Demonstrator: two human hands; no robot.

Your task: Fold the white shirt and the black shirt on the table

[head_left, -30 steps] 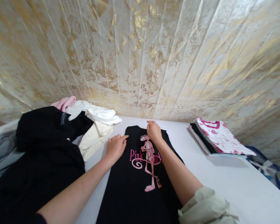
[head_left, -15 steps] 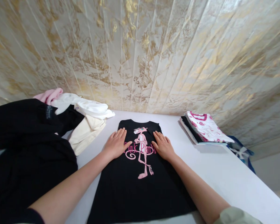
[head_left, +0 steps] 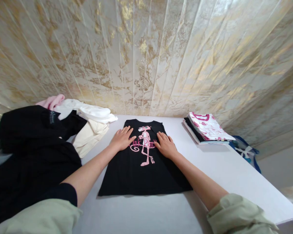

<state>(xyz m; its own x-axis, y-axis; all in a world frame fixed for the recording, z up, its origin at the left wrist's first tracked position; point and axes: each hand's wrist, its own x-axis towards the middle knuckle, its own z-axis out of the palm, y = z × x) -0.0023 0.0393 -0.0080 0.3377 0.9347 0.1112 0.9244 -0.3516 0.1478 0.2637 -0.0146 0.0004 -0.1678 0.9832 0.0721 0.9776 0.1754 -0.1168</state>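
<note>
A black sleeveless top (head_left: 136, 175) with a pink cartoon print lies flat on the white table (head_left: 224, 172), neck toward the wall. My left hand (head_left: 122, 139) rests flat on its upper left part, fingers spread. My right hand (head_left: 165, 146) lies flat on its upper right part, beside the pink figure. Neither hand holds anything.
A heap of loose clothes sits at the left: black garments (head_left: 31, 146), a cream piece (head_left: 89, 138), white (head_left: 88, 111) and pink (head_left: 51, 100) ones. A folded stack (head_left: 207, 128) with a white-and-pink top lies at the right. A blue bag (head_left: 246, 151) is beyond the table's right edge.
Both hands came down from the neckline to lie flat across the chest print. The view pulled back, showing the top's whole hem.
</note>
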